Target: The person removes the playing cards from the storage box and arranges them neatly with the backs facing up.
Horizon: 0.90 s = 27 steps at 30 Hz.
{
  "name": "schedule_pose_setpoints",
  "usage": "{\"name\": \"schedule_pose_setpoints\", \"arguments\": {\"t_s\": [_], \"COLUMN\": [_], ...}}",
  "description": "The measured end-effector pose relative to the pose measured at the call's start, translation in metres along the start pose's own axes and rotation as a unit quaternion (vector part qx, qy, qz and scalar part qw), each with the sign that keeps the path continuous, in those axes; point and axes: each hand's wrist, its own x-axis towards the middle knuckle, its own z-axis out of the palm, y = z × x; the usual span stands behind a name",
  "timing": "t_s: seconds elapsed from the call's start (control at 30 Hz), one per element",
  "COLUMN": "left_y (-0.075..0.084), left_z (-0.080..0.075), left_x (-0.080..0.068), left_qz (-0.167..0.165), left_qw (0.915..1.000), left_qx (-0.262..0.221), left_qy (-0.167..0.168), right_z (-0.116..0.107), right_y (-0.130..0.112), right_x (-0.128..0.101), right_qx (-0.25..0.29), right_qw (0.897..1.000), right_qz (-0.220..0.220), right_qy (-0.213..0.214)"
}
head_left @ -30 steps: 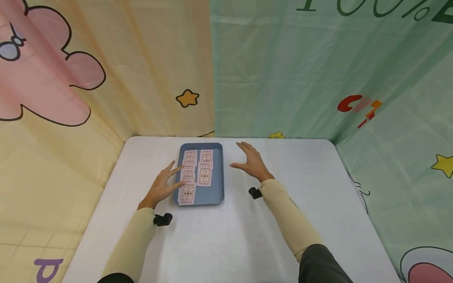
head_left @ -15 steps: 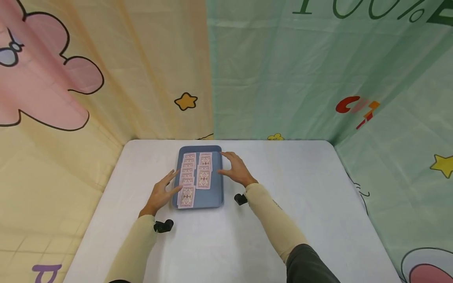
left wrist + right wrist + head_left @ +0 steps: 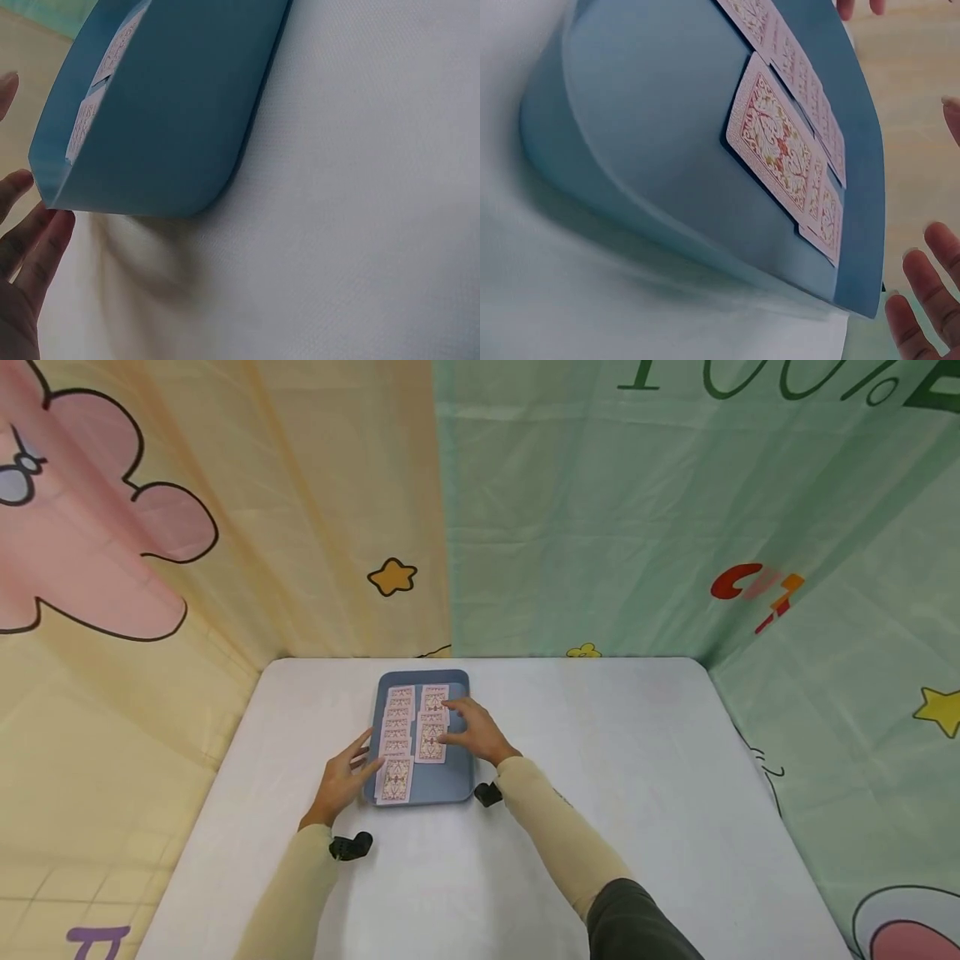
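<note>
A blue-grey tray [image 3: 442, 787] holds playing cards face down in two overlapping columns. The left column [image 3: 395, 779] is longer than the right column [image 3: 431, 745]. My left hand [image 3: 337, 785] is at the tray's left side, its fingertips [image 3: 63, 219] against the outer edge in the left wrist view. Over the right column hovers my right hand [image 3: 480, 735], thumb and fingers apart with nothing between them. In the right wrist view its fingers [image 3: 930, 289] are beyond the tray's rim, apart from the red-patterned cards [image 3: 776, 146].
A white-covered table [image 3: 600, 827] bears the tray near its far edge. Yellow and green printed curtains [image 3: 570, 527] hang behind and on both sides. A small black wrist camera [image 3: 351, 846] sits on the left wrist, another black camera [image 3: 487, 794] on the right.
My right hand has moved left from the table beside the tray to above the right column. My left hand has drawn back slightly, from over the left column to the tray's left edge.
</note>
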Motion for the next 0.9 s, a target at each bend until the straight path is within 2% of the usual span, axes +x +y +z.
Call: {"name": "schedule_pose_setpoints", "arguments": {"t_s": [0.2,0.27,0.5,0.6,0.9], "left_y": [-0.006,-0.008,-0.013,-0.016,-0.020], "left_z": [0.003,0.003,0.004,0.007,0.012], "left_x": [0.000,-0.001,-0.005,-0.006,-0.008], "left_qz": [-0.047,-0.053,-0.042,-0.040,-0.056], "left_qw": [0.9987,0.9983,0.9990,0.9991,0.9979], "left_qx": [-0.020,-0.023,-0.008,0.001,-0.017], "left_qy": [-0.009,-0.006,0.009,0.016,0.028], "right_z": [0.014,0.019,0.033,0.039,0.058], "right_y": [0.001,0.001,-0.005,-0.006,-0.009], "right_x": [-0.001,-0.001,0.004,0.007,0.015], "right_qx": [-0.007,-0.008,0.015,0.007,-0.020], "right_qw": [1.000,1.000,0.999,0.999,0.998], "right_qz": [-0.001,-0.006,-0.011,-0.006,0.000], "right_qy": [-0.023,-0.028,-0.046,-0.053,-0.057]}}
